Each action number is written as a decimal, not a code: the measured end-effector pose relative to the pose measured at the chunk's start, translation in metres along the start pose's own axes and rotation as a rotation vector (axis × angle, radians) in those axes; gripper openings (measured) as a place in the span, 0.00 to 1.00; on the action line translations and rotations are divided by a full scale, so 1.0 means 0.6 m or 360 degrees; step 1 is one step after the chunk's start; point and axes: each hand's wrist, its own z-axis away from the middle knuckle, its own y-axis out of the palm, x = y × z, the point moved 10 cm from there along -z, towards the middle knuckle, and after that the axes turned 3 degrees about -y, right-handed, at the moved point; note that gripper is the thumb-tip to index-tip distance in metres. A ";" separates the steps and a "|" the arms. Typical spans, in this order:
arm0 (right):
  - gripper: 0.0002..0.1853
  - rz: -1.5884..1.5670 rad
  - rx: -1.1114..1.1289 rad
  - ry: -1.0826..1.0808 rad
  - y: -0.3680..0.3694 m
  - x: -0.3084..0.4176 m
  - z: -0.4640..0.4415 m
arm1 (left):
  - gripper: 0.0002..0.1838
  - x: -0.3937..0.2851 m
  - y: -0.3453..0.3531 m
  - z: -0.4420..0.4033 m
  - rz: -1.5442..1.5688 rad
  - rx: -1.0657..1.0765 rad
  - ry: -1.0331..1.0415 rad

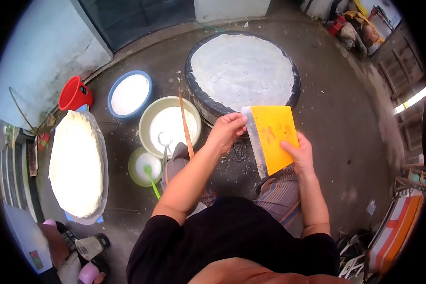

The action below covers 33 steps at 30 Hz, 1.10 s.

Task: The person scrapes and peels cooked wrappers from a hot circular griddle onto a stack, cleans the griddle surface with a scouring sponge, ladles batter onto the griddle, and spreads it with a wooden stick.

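My right hand (302,154) grips a wide yellow scraper (272,135), its thumb flat on the face and its fingers behind. Along the scraper's left side runs a grey blade edge. At the upper corner of that edge my left hand (226,130) is closed, thumb and fingertips pinching it. Beyond both hands lies a large round griddle (241,68) with a black rim, covered by a thin whitish layer. A wooden stick (185,123) leans across a bowl of white batter (168,130), which also has a metal whisk (164,142) in it.
A blue basin (129,93) holds white powder or grains. Nearby are a red bucket (73,93) and a small green bowl (141,166) with a green spoon (152,182). On the left, a long tray (104,189) carries a big pale dough mass (76,163).
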 end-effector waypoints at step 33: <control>0.15 0.0408 -0.0135 0.0035 -0.073 -0.034 -0.023 | 0.09 -0.159 -0.534 0.440 -0.1986 -0.2030 0.0441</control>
